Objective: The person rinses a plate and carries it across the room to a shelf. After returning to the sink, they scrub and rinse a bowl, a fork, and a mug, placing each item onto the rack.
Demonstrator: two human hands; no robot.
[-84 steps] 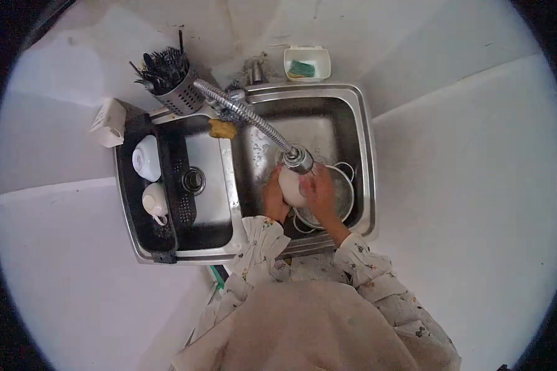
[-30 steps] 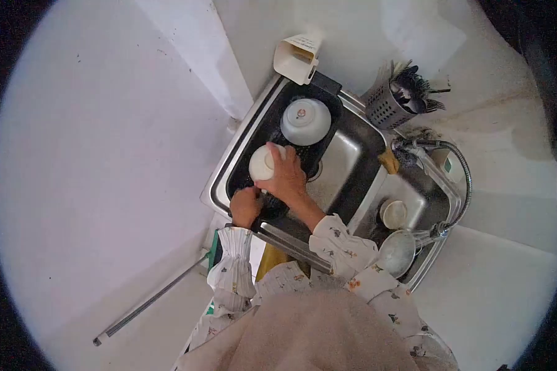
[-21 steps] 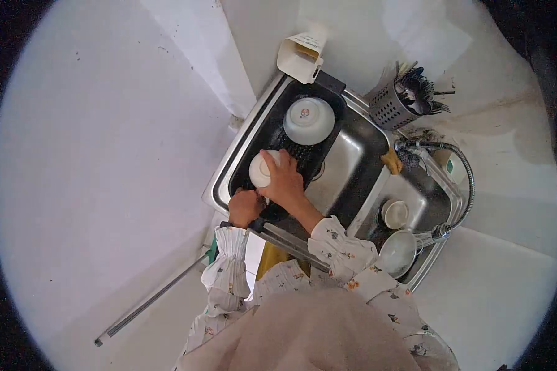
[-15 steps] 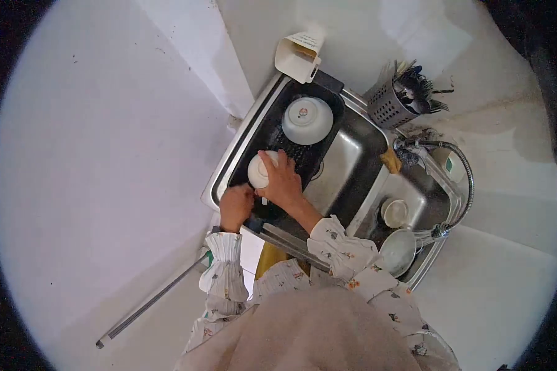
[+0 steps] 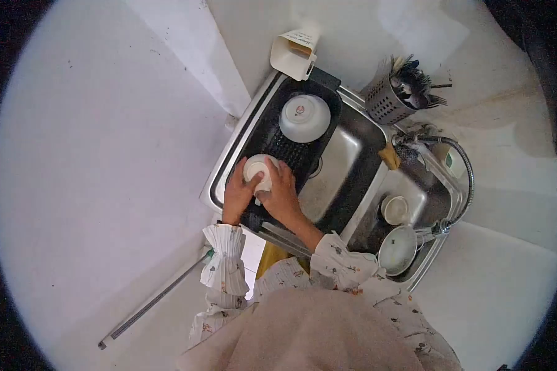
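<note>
Both my hands are closed around a small white bowl [image 5: 257, 168], turned upside down over the near end of a black drying rack [image 5: 284, 151]. My left hand [image 5: 236, 193] grips its left side, thumb on the base. On the right side, my right hand [image 5: 282, 193] has its thumb and fingers around the rim and wall. Farther up the rack, a larger white bowl [image 5: 305, 119] lies upside down, apart from my hands.
Right of the rack is a steel sink basin [image 5: 337, 167]. A second basin holds a small bowl [image 5: 395, 210] and a white pan-like dish [image 5: 397, 250]. Behind stand a perforated cutlery holder [image 5: 390, 104] and a curved faucet hose [image 5: 467, 179]. A yellow sponge [image 5: 389, 157] lies on the divider.
My left hand has moved up from below the small bowl, opened from a fist and taken hold of its left side. My right hand stays on the bowl.
</note>
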